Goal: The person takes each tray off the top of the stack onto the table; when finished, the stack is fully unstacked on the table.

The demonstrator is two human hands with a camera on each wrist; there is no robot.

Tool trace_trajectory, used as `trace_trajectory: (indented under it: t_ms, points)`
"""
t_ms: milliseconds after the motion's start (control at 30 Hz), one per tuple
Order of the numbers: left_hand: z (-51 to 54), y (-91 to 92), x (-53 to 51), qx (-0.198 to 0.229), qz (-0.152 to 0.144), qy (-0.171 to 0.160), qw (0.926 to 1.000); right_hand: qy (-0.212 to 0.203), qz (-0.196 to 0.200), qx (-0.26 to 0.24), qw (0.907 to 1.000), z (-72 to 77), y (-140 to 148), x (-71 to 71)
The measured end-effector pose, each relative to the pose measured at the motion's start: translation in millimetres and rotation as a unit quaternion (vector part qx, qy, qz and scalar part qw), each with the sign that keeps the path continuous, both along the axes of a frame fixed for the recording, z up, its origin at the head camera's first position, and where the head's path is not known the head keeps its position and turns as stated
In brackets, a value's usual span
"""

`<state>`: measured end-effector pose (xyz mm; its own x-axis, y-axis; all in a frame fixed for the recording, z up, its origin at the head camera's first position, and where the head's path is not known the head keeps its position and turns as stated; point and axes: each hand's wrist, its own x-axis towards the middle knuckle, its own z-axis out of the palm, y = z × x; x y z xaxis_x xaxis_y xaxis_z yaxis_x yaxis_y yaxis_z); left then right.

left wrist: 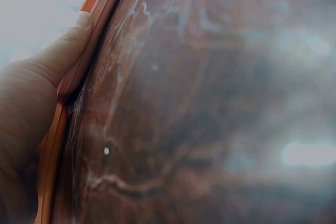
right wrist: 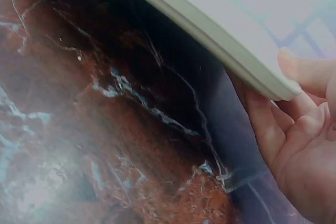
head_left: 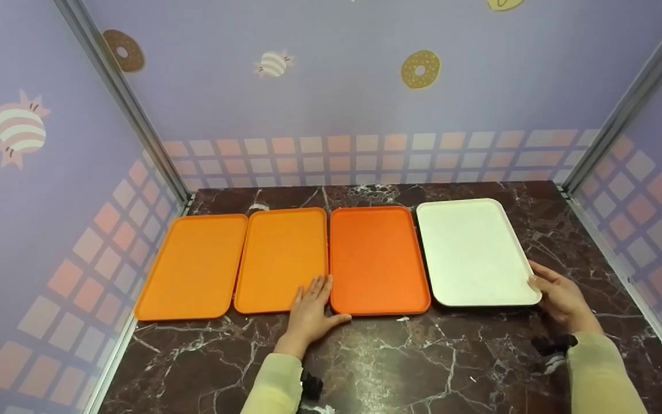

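Note:
A white tray [head_left: 474, 253] is at the right of the row. My right hand [head_left: 564, 300] grips its near right corner, thumb on top and fingers beneath. In the right wrist view the tray's rim [right wrist: 210, 38] is raised off the tabletop over a dark shadow. To its left lies a red-orange tray [head_left: 378, 261]. My left hand [head_left: 312, 315] rests with extended fingers where this tray meets an orange tray [head_left: 285, 256], its thumb spread along the red-orange tray's near edge. The left wrist view has that thumb touching the rim.
Another orange tray [head_left: 196, 264] lies at the far left, next to the middle orange one. The dark marbled tabletop [head_left: 400, 368] stretches in front of the row. Patterned panels [head_left: 342, 103] with metal corner posts enclose the back and both sides.

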<state>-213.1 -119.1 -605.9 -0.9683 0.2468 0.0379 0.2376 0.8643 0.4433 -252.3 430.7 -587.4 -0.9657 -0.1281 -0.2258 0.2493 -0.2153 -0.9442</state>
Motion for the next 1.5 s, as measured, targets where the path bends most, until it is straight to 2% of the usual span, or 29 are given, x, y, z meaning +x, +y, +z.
trace_trajectory:
  t_ms: [133, 433, 767, 1033, 1267, 1400, 1500]
  points:
    - [0.0, 0.0, -0.1, 0.004, 0.003, -0.003, 1.0, -0.016, -0.005, 0.009, 0.9998, -2.0, 0.9, -2.6]
    - [-0.1, 0.5, -0.5, 0.004, 0.003, 0.002, 1.0, -0.02, 0.0, 0.065, 0.9977, -7.7, -2.3, -8.3]
    - [-2.1, -0.2, -0.8, -0.001, 0.002, -0.001, 1.0, -0.033, 0.011, 0.133, 0.9906, -9.2, -7.5, -12.4]
    - [-2.9, -0.6, -0.9, -0.004, -0.002, 0.002, 1.0, -0.031, 0.013, 0.192, 0.9809, -8.0, -9.9, -12.9]
    - [-2.4, -0.3, -1.5, -0.006, -0.001, -0.002, 1.0, -0.034, -0.003, 0.234, 0.9716, -6.5, -12.4, -12.2]
    - [-1.8, -0.2, -1.6, -0.006, -0.002, 0.001, 1.0, -0.022, -0.017, 0.261, 0.965, -4.7, -13.4, -11.6]
    - [-1.9, -0.3, -1.7, -0.007, -0.001, 0.0, 1.0, -0.003, -0.023, 0.291, 0.9565, -4.1, -14.3, -11.8]
